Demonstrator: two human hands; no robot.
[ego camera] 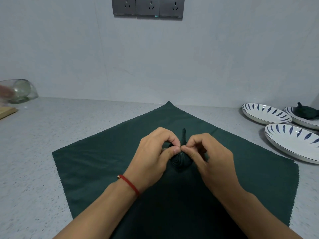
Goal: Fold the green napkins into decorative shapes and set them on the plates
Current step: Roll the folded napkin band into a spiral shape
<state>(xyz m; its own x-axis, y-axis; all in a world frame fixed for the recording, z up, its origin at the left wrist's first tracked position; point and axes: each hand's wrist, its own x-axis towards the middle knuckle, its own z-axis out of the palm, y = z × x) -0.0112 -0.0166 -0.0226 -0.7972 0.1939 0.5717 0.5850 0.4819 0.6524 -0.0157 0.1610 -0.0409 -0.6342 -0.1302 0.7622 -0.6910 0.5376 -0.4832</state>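
So there's a grey speckled table (pixel 43 152) running up to a pale wall (pixel 172 57), and most of the middle of it is covered by a big dark green napkin (pixel 103 169) laid flat like a diamond, one corner pointing at the table's far edge and its zigzag-cut edges showing all round. Over at the right edge of the table sit three white plates with blue leaf marks: the near plate (pixel 293 144) is closest to the front, the middle plate (pixel 265 113) is behind it, and the far plate (pixel 303 120) is tucked in at the far right corner, partly overlapped by the middle one. That far plate already has a folded green napkin (pixel 306 112) sitting in it, rolled into a little shape with a point sticking up. Up on the wall there's a row of three grey sockets (pixel 148 7). At the far left corner there's a glass bowl (pixel 20 90) tipped on its side, with the corner of a wooden board (pixel 6 112) just in front of it. In the centre, on top of the flat napkin, is a rolled napkin (pixel 180 161), coiled into a tight spiral with a thin tail poking up behind it. The left hand (pixel 155 157) pinches the top of the roll between thumb and forefinger, and the right hand (pixel 210 156) pinches it right beside, fingertips of both hands nearly touching. A red string bracelet (pixel 129 184) is on the left wrist.
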